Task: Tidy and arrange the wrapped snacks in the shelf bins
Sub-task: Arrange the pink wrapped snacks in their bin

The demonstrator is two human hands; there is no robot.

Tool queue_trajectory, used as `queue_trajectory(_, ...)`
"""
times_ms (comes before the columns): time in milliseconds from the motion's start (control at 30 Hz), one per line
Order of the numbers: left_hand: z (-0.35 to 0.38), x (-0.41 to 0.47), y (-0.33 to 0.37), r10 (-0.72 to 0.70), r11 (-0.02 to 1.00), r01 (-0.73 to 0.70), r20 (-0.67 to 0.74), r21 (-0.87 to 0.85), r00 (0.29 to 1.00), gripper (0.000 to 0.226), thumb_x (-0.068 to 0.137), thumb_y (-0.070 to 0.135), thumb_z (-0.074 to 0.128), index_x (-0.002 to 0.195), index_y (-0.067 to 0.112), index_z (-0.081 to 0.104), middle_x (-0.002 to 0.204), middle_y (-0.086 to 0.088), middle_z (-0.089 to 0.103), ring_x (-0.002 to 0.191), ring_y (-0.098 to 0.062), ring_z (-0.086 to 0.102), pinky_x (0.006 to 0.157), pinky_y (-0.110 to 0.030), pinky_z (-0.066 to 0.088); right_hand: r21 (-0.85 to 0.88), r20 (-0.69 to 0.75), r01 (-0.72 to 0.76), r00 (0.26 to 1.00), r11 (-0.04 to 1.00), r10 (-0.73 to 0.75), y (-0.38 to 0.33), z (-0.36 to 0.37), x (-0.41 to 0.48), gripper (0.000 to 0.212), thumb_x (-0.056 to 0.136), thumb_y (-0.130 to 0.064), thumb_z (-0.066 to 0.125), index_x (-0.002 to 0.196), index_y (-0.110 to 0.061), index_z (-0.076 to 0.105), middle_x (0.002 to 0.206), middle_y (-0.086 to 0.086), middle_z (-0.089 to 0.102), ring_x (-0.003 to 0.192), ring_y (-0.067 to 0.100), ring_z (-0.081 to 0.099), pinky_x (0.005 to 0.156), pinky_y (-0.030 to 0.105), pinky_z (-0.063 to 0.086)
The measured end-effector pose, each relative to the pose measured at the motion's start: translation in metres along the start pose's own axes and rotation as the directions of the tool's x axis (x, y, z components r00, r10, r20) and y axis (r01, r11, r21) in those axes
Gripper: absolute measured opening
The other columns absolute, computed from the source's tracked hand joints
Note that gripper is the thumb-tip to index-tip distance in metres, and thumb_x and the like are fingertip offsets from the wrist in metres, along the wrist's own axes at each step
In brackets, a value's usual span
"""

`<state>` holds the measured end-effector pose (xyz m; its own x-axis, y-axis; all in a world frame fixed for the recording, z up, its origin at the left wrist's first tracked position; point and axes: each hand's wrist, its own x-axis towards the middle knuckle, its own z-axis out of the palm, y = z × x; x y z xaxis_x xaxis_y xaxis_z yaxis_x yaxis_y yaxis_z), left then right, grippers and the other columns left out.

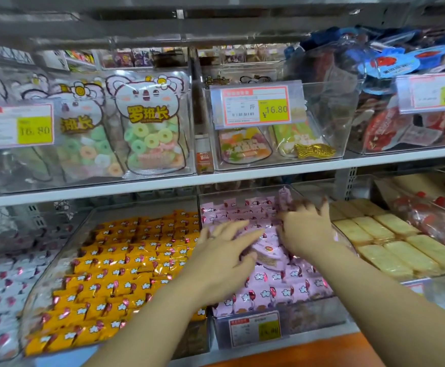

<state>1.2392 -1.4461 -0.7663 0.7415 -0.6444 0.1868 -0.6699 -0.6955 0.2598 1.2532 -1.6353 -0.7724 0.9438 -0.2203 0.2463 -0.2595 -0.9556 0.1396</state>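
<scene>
head view: the pink wrapped snacks are being tidied in the middle low bin. the left hand and right hand are being laid on them, fingers spread, nothing gripped. next, the tipped pack between them is likely needing laying flat.

Upper shelf has three clear bins sitting side by side: the koala-bag bin, the middle bin and the red-pack bin. Lower shelf carries more, packed edge to edge: the orange-snack bin, the pink-snack bin and the yellow-bar bin.
</scene>
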Motion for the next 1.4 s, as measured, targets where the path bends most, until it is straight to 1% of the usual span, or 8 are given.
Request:
queue_trajectory(133, 0.000, 0.006, 0.015, 0.071, 0.997, -0.070, 0.084, -0.009, 0.994, 0.040, 0.100, 0.040, 0.028, 0.140, 0.044, 0.036, 0.152, 0.017, 0.025, 0.142, -0.005, 0.008, 0.116, -0.049, -0.011, -0.056, 0.082, -0.029, 0.996, 0.998, 0.034, -0.002, 0.001, 0.008, 0.043, 0.090, -0.030, 0.048, 0.133, -0.030, 0.048, 0.144, 0.009, 0.037, 0.139, 0.033, 0.010, 0.107, 0.066, -0.004)
queue_trajectory(400, 0.002, 0.005, 0.001, -0.004, 1.000, 0.004, 0.008, -0.008, 1.000, 0.025, 0.100, 0.039, 0.030, 0.115, 0.036, 0.049, 0.134, 0.015, 0.042, 0.134, -0.006, 0.024, 0.115, -0.041, -0.008, 0.043, -0.013, 0.107, 0.994, 0.993, -0.107, 0.003, 0.002, -0.005, 0.048, 0.092, -0.023, 0.052, 0.138, -0.027, 0.042, 0.141, 0.007, 0.036, 0.130, 0.028, 0.033, 0.110, 0.061, -0.007)
queue_trajectory(767, 0.006, 0.000, -0.004, 0.005, 0.999, -0.008, -0.100, -0.032, 0.995, 0.030, 0.100, 0.034, 0.032, 0.127, 0.038, 0.046, 0.138, 0.023, 0.040, 0.133, 0.000, 0.027, 0.116, -0.035, -0.004, 0.467, -0.029, 0.312, 0.941, 0.827, -0.339, 0.009, -0.034, -0.060, 0.037, 0.100, -0.018, 0.038, 0.131, -0.029, 0.053, 0.146, -0.001, 0.030, 0.135, 0.015, 0.027, 0.117, 0.037, 0.011)
queue_trajectory(867, 0.006, 0.001, -0.002, -0.017, 0.998, 0.010, -0.123, -0.056, 0.992, 0.033, 0.100, 0.032, 0.031, 0.131, 0.040, 0.040, 0.142, 0.022, 0.036, 0.134, -0.001, 0.028, 0.117, -0.037, -0.001, 0.531, -0.037, 0.355, 0.917, 0.769, -0.398, 0.014, -0.034, -0.077, 0.037, 0.099, -0.016, 0.039, 0.129, -0.030, 0.056, 0.142, -0.004, 0.034, 0.127, 0.014, 0.037, 0.100, 0.017, 0.027)
queue_trajectory(1000, 0.007, 0.006, 0.006, 0.004, 1.000, -0.004, -0.056, -0.017, 0.998, 0.041, 0.101, 0.033, 0.028, 0.142, 0.042, 0.031, 0.150, 0.022, 0.026, 0.139, -0.003, 0.019, 0.118, -0.039, -0.002, 0.588, -0.044, 0.363, 0.907, 0.723, -0.420, 0.030, -0.032, -0.078, 0.029, 0.095, -0.014, 0.049, 0.114, -0.027, 0.067, 0.126, -0.009, 0.049, 0.104, -0.008, 0.048, 0.076, -0.004, 0.025)
queue_trajectory(1067, 0.009, 0.007, 0.009, 0.007, 1.000, -0.006, -0.011, 0.013, 1.000, 0.041, 0.102, 0.035, 0.025, 0.141, 0.043, 0.033, 0.151, 0.020, 0.026, 0.140, -0.004, 0.018, 0.119, -0.041, -0.002, 0.602, -0.138, 0.297, 0.953, 0.741, -0.270, 0.044, -0.028, -0.066, 0.024, 0.089, -0.011, 0.057, 0.103, -0.024, 0.071, 0.114, -0.008, 0.061, 0.082, -0.015, 0.050, 0.075, 0.001, 0.033)
queue_trajectory(1167, 0.012, 0.009, 0.010, 0.004, 0.999, -0.005, 0.007, 0.045, 1.000, 0.040, 0.102, 0.037, 0.024, 0.138, 0.044, 0.037, 0.150, 0.018, 0.028, 0.139, -0.005, 0.018, 0.119, -0.042, 0.000, 0.478, -0.204, 0.136, 0.978, 0.868, -0.041, 0.062, -0.019, -0.047, 0.023, 0.085, -0.020, 0.061, 0.105, -0.026, 0.069, 0.113, -0.004, 0.065, 0.101, 0.013, 0.057, 0.091, 0.031, 0.042)
queue_trajectory(1400, 0.012, 0.008, 0.012, 0.007, 1.000, -0.007, -0.017, 0.024, 1.000, 0.039, 0.102, 0.036, 0.023, 0.138, 0.040, 0.039, 0.145, 0.021, 0.033, 0.136, -0.001, 0.021, 0.118, -0.037, -0.001, 0.136, -0.038, -0.071, 0.996, 0.988, 0.077, 0.065, -0.007, -0.035, 0.060, 0.080, -0.056, 0.058, 0.133, -0.029, 0.047, 0.127, -0.002, 0.047, 0.119, 0.021, 0.039, 0.097, 0.035, 0.033)
